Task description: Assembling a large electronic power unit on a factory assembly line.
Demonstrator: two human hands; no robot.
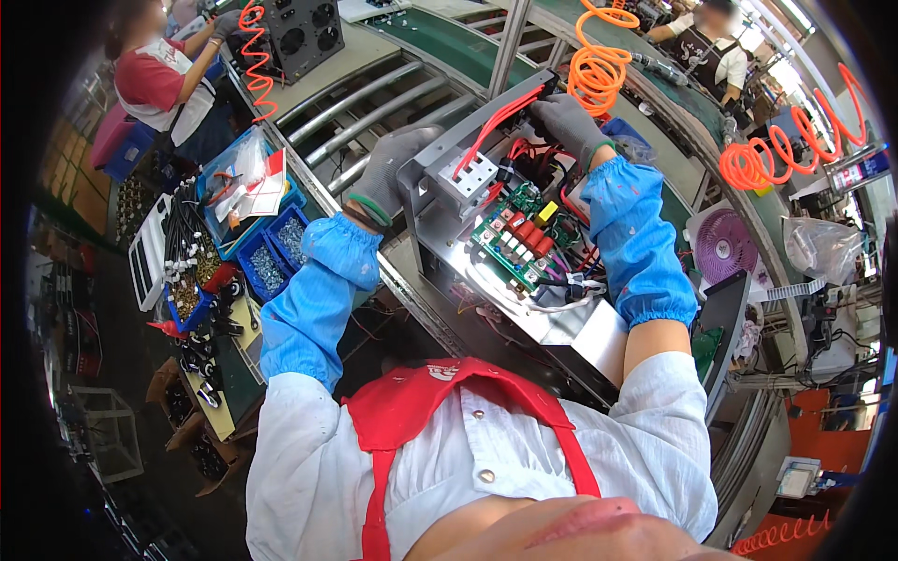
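Observation:
In front of me stands an open grey metal chassis (589, 341) with a raised side panel. Inside it are a green circuit board (513, 238) with red and white parts, a pale breaker-like block (468, 178), and red cables (496, 126) running along the panel. My left hand (393, 173), in a grey glove, grips the panel's outer edge, its fingertips partly hidden. At the panel's far end, my gloved right hand (571, 126) has its fingers curled inward near the cable ends. What they pinch is too small to tell.
Blue bins of screws (267, 262) and a bundle of black cables (187, 229) sit at left. Metal rollers (360, 117) lie beyond the chassis. Orange coiled hoses (599, 70) hang overhead. A purple fan (725, 245) stands at right. Two people work farther off.

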